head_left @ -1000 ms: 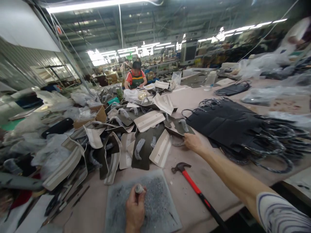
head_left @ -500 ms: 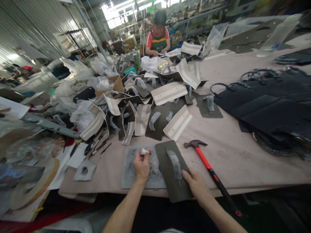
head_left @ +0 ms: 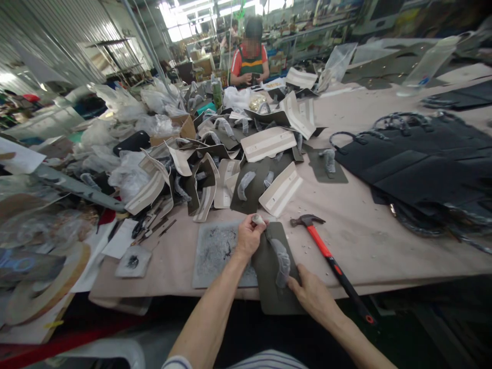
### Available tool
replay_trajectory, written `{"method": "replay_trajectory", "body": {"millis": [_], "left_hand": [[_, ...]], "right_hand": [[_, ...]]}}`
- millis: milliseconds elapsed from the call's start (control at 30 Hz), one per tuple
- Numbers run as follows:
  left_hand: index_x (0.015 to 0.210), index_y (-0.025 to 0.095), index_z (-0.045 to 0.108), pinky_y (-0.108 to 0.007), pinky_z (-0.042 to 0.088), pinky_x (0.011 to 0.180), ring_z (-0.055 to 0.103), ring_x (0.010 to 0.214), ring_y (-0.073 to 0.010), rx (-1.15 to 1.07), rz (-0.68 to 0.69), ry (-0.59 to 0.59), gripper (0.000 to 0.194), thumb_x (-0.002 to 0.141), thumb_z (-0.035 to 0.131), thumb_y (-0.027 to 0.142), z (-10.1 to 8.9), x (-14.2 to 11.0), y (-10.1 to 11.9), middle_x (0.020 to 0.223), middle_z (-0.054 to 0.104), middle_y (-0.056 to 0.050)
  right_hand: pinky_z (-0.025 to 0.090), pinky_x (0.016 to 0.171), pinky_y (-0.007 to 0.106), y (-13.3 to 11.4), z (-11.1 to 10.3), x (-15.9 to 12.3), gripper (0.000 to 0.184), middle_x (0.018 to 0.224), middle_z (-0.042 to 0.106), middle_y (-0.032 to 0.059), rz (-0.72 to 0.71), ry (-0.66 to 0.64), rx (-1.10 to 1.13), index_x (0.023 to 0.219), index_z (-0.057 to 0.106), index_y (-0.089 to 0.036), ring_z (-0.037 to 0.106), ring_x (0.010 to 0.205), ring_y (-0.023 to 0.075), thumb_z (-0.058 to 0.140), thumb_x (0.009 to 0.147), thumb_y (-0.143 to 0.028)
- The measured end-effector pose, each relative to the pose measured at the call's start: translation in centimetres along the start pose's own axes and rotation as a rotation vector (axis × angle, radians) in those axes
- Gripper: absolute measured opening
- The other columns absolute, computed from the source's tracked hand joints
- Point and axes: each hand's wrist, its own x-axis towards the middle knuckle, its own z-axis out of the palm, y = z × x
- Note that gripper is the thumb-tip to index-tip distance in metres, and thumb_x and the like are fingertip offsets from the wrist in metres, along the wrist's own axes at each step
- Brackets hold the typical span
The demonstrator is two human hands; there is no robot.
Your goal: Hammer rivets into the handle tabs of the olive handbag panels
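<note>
My left hand (head_left: 249,237) is closed on a small pale cylinder (head_left: 257,220), whose round end faces up. It is at the top end of a dark olive panel (head_left: 269,282), beside one end of the panel's handle. The curved handle (head_left: 282,261) is wrapped in clear plastic. With its thumb on top near the handle's lower end, my right hand (head_left: 307,287) grips the panel's right edge. Partly under the panel and my left arm lies a scuffed grey board (head_left: 211,256). A claw hammer (head_left: 321,243) with a red and black handle rests to the right.
A pile of similar panels (head_left: 269,143) spreads beyond the board. Black bags (head_left: 415,164) lie at the right. Thin metal tools (head_left: 157,225) and a square pad (head_left: 132,262) are on the left. A co-worker (head_left: 249,61) sits across the table (head_left: 365,246).
My left hand has moved right with the pale cylinder, from above the grey board to the panel's top end. My right hand still holds the panel. The co-worker's hands now hold something dark.
</note>
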Motion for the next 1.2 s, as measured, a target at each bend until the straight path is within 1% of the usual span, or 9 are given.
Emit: {"method": "replay_trajectory", "body": {"millis": [167, 367, 533, 733, 867, 933, 1067, 1133, 1200], "left_hand": [[0.097, 0.017, 0.06, -0.037, 0.057, 0.089, 0.073, 0.086, -0.0207, 0.003, -0.032, -0.037, 0.028, 0.08, 0.074, 0.033, -0.3, -0.2, -0.3, 0.091, 0.074, -0.007], [0.095, 0.016, 0.06, -0.036, 0.056, 0.088, 0.072, 0.085, -0.0204, 0.009, -0.031, -0.088, 0.028, 0.081, 0.076, 0.035, -0.4, -0.2, -0.1, 0.089, 0.073, -0.006], [0.095, 0.016, 0.063, -0.036, 0.057, 0.089, 0.072, 0.088, -0.0208, 0.104, -0.012, -0.111, 0.022, 0.084, 0.073, 0.033, -0.4, -0.3, -0.7, 0.091, 0.074, -0.007], [0.096, 0.017, 0.062, -0.035, 0.057, 0.088, 0.072, 0.088, -0.0199, 0.128, -0.006, -0.124, 0.015, 0.086, 0.069, 0.027, -0.4, -0.3, -1.0, 0.092, 0.074, -0.007], [0.093, 0.017, 0.063, -0.032, 0.057, 0.085, 0.071, 0.086, -0.0193, 0.233, 0.038, -0.128, 0.008, 0.086, 0.065, 0.021, -0.1, -0.3, -0.5, 0.089, 0.073, -0.006], [0.09, 0.018, 0.063, -0.03, 0.056, 0.081, 0.07, 0.083, -0.0186, 0.3, 0.06, -0.138, 0.005, 0.085, 0.063, 0.018, 0.1, -0.3, 0.0, 0.086, 0.073, -0.005], [0.087, 0.018, 0.064, -0.026, 0.053, 0.077, 0.068, 0.08, -0.0173, 0.421, 0.129, -0.166, 0.007, 0.084, 0.059, 0.014, 0.4, -0.4, 0.7, 0.084, 0.072, -0.004], [0.088, 0.019, 0.066, -0.026, 0.052, 0.076, 0.067, 0.079, -0.0172, 0.491, 0.17, -0.187, 0.01, 0.083, 0.059, 0.013, 0.4, -0.4, 0.8, 0.084, 0.072, -0.003], [0.09, 0.019, 0.067, -0.026, 0.051, 0.075, 0.066, 0.078, -0.0174, 0.55, 0.197, -0.221, 0.011, 0.083, 0.059, 0.014, 0.3, -0.4, 0.7, 0.083, 0.072, -0.003]], "right_hand": [[0.045, 0.082, 0.034, -0.1, 0.3, -0.2, 0.026, 0.104, 0.07, 0.0081, -0.091, -0.013, 0.382, 0.105, 0.056, -0.021, 0.064, 0.098, 0.0252, 0.046, 0.091, -0.04], [0.043, 0.076, 0.037, -0.2, 0.5, -0.2, 0.038, 0.09, 0.07, 0.0132, 0.033, 0.028, 0.05, 0.119, 0.058, -0.014, 0.067, 0.088, 0.0304, 0.046, 0.092, -0.038], [0.044, 0.077, 0.032, 0.6, 0.7, -0.3, 0.039, 0.09, 0.071, 0.0096, -0.028, 0.064, 0.166, 0.122, 0.058, -0.015, 0.067, 0.089, 0.026, 0.048, 0.091, -0.036], [0.044, 0.076, 0.035, 1.1, 1.2, -0.3, 0.042, 0.09, 0.07, 0.0097, -0.036, 0.033, 0.186, 0.122, 0.054, -0.015, 0.066, 0.089, 0.027, 0.042, 0.092, -0.042], [0.044, 0.072, 0.036, 1.4, 0.5, -0.5, 0.042, 0.084, 0.067, 0.0067, -0.055, 0.002, 0.207, 0.122, 0.055, -0.017, 0.065, 0.081, 0.0259, 0.04, 0.095, -0.046], [0.046, 0.073, 0.036, 2.1, -0.5, -0.5, 0.043, 0.087, 0.067, 0.0066, -0.051, 0.117, 0.174, 0.121, 0.056, -0.019, 0.064, 0.082, 0.0258, 0.041, 0.096, -0.049], [0.046, 0.087, 0.042, 4.6, -3.5, 0.4, 0.04, 0.111, 0.062, 0.0165, -0.081, 0.538, -0.173, 0.122, 0.057, -0.014, 0.06, 0.101, 0.0311, 0.046, 0.095, -0.042], [0.047, 0.084, 0.043, 5.9, -4.9, 1.1, 0.036, 0.109, 0.061, 0.0202, -0.067, 0.555, -0.368, 0.115, 0.059, -0.011, 0.059, 0.099, 0.0334, 0.052, 0.092, -0.037], [0.047, 0.072, 0.037, 6.6, -6.1, 1.9, 0.022, 0.092, 0.062, 0.0158, -0.019, 0.461, -0.372, 0.099, 0.061, -0.013, 0.06, 0.083, 0.0289, 0.056, 0.088, -0.031]]}}
